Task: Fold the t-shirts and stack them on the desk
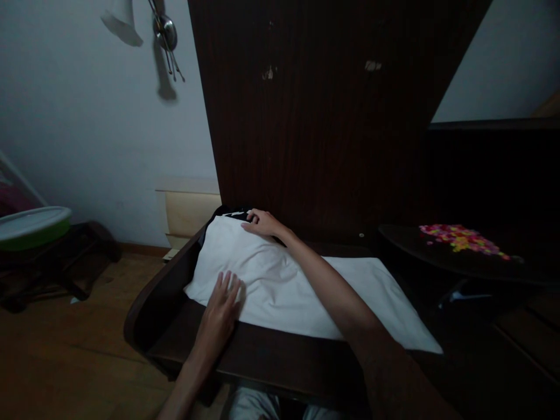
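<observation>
Plain white cloth (262,274) spread lengthwise along a dark brown wooden bench (284,364) with a curved armrest, rumpled and raised toward the left end, flatter toward the right. Left hand (222,306) palm down at the cloth's near side, fingers extended and slightly parted, not gripping. Right hand (262,223) reaches across to the far edge, fingers bent, beside a black item with white marks (224,209) (mostly hidden, can't tell what it is) — whether the fingertips pinch anything, cannot tell. Tall dark wooden panel (324,146) stands behind the bench. To the right, a dark table with a rounded edge (406,242) bears a scatter of small pink, red and yellow pieces (461,239). Far left — a round green tub with a whitish top (39,233) on a low dark wooden stand (65,280). Metal wall lamp (165,32) up on the pale wall (100,128).
</observation>
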A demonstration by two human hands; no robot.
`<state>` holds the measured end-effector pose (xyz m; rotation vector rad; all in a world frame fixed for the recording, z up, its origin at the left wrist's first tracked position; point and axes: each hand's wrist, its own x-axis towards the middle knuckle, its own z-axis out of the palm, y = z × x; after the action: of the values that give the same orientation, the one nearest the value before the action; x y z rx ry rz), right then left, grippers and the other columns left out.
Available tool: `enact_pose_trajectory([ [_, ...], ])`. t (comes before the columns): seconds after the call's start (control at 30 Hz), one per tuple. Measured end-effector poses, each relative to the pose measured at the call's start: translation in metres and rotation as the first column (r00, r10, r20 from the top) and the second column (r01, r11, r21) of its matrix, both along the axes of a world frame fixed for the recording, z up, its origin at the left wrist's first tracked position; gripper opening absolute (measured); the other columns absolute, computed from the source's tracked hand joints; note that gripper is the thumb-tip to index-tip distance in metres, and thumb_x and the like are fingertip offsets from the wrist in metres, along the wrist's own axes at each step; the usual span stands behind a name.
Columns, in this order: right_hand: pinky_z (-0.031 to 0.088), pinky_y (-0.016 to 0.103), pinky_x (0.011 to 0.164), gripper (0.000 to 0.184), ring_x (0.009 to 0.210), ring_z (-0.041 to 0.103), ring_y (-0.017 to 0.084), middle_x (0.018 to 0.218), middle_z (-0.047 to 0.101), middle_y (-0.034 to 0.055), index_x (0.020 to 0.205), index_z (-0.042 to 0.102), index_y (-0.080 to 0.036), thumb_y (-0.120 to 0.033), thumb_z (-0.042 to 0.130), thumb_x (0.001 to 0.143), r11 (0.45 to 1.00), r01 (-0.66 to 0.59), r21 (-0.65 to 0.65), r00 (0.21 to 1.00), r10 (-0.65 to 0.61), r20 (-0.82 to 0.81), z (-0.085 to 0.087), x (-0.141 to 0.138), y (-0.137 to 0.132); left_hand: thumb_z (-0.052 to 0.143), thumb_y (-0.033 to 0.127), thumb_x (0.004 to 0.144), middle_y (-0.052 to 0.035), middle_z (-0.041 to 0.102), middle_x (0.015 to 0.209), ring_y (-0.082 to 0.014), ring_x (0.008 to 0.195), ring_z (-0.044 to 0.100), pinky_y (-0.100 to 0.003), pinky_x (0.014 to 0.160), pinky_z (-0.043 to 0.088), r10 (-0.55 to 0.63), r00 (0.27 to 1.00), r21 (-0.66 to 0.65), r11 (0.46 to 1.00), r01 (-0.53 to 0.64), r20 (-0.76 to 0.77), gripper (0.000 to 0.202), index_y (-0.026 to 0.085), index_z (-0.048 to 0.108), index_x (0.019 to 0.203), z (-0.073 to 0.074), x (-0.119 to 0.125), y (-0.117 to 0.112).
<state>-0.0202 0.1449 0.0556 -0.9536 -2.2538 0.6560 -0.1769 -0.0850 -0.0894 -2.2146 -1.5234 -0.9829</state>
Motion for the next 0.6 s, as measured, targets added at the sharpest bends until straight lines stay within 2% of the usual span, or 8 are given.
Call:
enact_pose_trajectory([
  [0.07,0.038,0.020,0.059,0.038,0.066,0.053,0.010,0.078,0.063,-0.0012,0.094,0.067,-0.015,-0.045,0.075,0.072,0.996,-0.032,-0.084,0.998,0.037,0.053,-0.003,0.016,0.007,0.040,0.017,0.098,-0.0127,0.050,0.148,-0.0271,0.142,0.039,-0.046,0.109,0.046,-0.123,0.992,-0.054,0.991,0.122,-0.011,0.049,0.025,0.046,0.146,0.005,0.010,-0.007],
  [0.13,0.037,0.020,0.057,0.037,0.065,0.052,0.010,0.076,0.062,-0.0015,0.088,0.067,-0.015,-0.042,0.078,0.067,0.982,-0.081,-0.173,0.989,0.101,0.111,-0.006,0.032,0.014,0.047,0.024,0.097,-0.0108,0.055,0.143,-0.0252,0.136,0.048,-0.042,0.106,0.049,-0.210,0.977,-0.142,0.968,0.205,-0.021,0.045,0.026,0.051,0.142,0.008,0.019,-0.013],
  [0.27,0.035,0.020,0.055,0.025,0.062,0.050,0.011,0.066,0.059,-0.0043,0.073,0.067,-0.014,-0.035,0.077,0.064,0.941,-0.186,-0.282,0.943,0.252,0.218,-0.020,0.058,0.026,0.055,0.034,0.094,-0.0093,0.064,0.134,-0.0271,0.131,0.053,-0.043,0.101,0.053,-0.238,0.970,-0.211,0.952,0.223,-0.049,0.034,0.023,0.066,0.124,0.010,0.029,-0.017],
  [0.37,0.034,0.021,0.057,0.021,0.062,0.049,0.011,0.062,0.056,-0.0049,0.068,0.067,-0.013,-0.034,0.071,0.070,0.976,-0.138,-0.169,0.963,0.172,0.207,-0.037,0.064,0.027,0.058,0.037,0.093,-0.0073,0.072,0.119,-0.0279,0.121,0.060,-0.044,0.096,0.055,-0.230,0.968,-0.216,0.955,0.205,-0.097,0.027,0.023,0.072,0.110,0.017,0.032,-0.018],
  [0.47,0.034,0.021,0.061,0.022,0.067,0.051,0.012,0.067,0.058,-0.0034,0.074,0.067,-0.012,-0.034,0.063,0.079,0.998,-0.044,-0.034,0.997,0.046,0.060,-0.055,0.062,0.018,0.052,0.040,0.096,-0.0061,0.076,0.097,-0.0268,0.103,0.067,-0.044,0.087,0.056,-0.200,0.969,-0.236,0.958,0.162,-0.148,0.027,0.023,0.074,0.093,0.028,0.038,-0.014],
  [0.53,0.036,0.021,0.064,0.023,0.070,0.052,0.012,0.071,0.060,-0.0023,0.078,0.067,-0.012,-0.034,0.060,0.084,1.000,0.015,-0.002,0.999,-0.015,-0.028,-0.066,0.058,0.010,0.046,0.037,0.098,-0.0065,0.075,0.081,-0.0245,0.089,0.069,-0.042,0.081,0.057,-0.172,0.971,-0.238,0.962,0.130,-0.164,0.035,0.022,0.073,0.081,0.035,0.045,-0.006],
  [0.6,0.038,0.022,0.067,0.022,0.072,0.054,0.013,0.074,0.061,-0.0014,0.084,0.066,-0.014,-0.034,0.059,0.087,0.996,0.088,0.024,0.993,-0.086,-0.079,-0.074,0.055,0.001,0.042,0.031,0.099,-0.0078,0.074,0.082,-0.0232,0.088,0.068,-0.040,0.083,0.056,-0.167,0.974,-0.185,0.973,0.137,-0.156,0.036,0.021,0.073,0.083,0.040,0.054,0.011],
])
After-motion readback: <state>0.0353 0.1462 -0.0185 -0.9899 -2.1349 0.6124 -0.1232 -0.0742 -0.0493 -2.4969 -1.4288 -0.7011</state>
